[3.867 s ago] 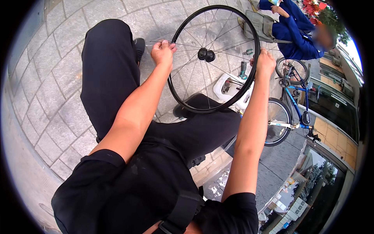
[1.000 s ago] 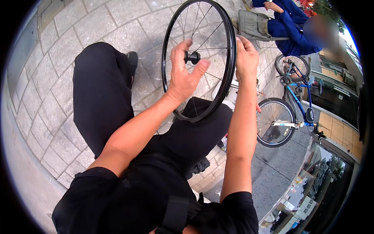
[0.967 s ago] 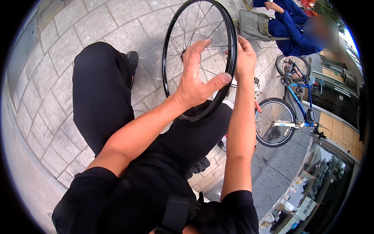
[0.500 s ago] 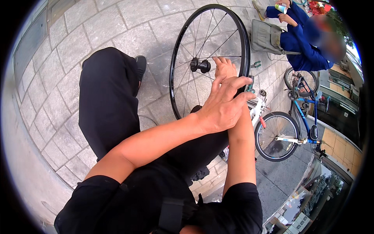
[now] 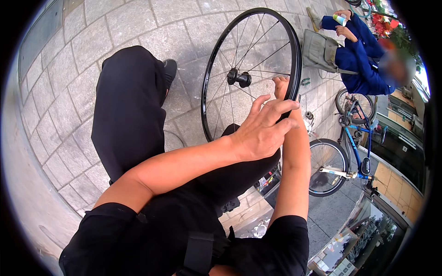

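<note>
A black bicycle wheel (image 5: 207, 87) with thin spokes stands in front of me, tilted, above my bent legs. Its black hub (image 5: 239, 78) faces left, and the bare rim seems to carry no tyre. My left hand (image 5: 264, 131) reaches across from the left with fingers bent over the near right part of the rim, one fingertip resting on it. Just beyond, my right hand (image 5: 280, 86) comes up from behind the rim, its curled fingers showing on the spoke side. The rim hides part of that palm.
Grey paving (image 5: 133, 27) surrounds the wheel. At right stands a blue bicycle (image 5: 354, 138); a green-handled tool (image 5: 305, 82) lies beyond the rim. A seated person in blue (image 5: 363, 60) holds a paper cup (image 5: 340, 20), a grey bag (image 5: 317, 49) beside them. Glass panels (image 5: 368, 230) sit lower right.
My right hand has drawn back from near the hub to the rim, moving right. My left fingers have come down onto the rim. The wheel has shifted slightly right.
</note>
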Motion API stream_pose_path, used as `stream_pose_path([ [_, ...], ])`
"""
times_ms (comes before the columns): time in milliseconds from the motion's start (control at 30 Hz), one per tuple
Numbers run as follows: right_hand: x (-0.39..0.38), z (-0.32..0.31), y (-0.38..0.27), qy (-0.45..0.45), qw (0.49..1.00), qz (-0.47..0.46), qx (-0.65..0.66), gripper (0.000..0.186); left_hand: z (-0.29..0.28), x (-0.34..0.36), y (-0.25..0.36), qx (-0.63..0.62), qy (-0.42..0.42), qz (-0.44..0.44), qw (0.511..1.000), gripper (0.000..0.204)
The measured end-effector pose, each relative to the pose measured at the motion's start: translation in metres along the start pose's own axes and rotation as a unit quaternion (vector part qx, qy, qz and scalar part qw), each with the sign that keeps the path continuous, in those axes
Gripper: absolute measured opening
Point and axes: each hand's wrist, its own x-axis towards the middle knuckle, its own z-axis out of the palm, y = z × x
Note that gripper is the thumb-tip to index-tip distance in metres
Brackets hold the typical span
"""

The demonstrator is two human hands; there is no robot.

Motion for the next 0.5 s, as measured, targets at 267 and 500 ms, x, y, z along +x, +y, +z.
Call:
stream_pose_path([
  [267,-0.042,-0.049,0.029,-0.015,0.998,0.024,-0.048,0.012,0.006,-0.012,0.004,0.014,-0.008,0.012,1.000,0.036],
  [500,-0.067,-0.138,0.002,-0.106,0.987,0.124,-0.009,0.021,0.018,-0.025,0.002,-0.004,-0.001,0.034,0.999,0.036],
])
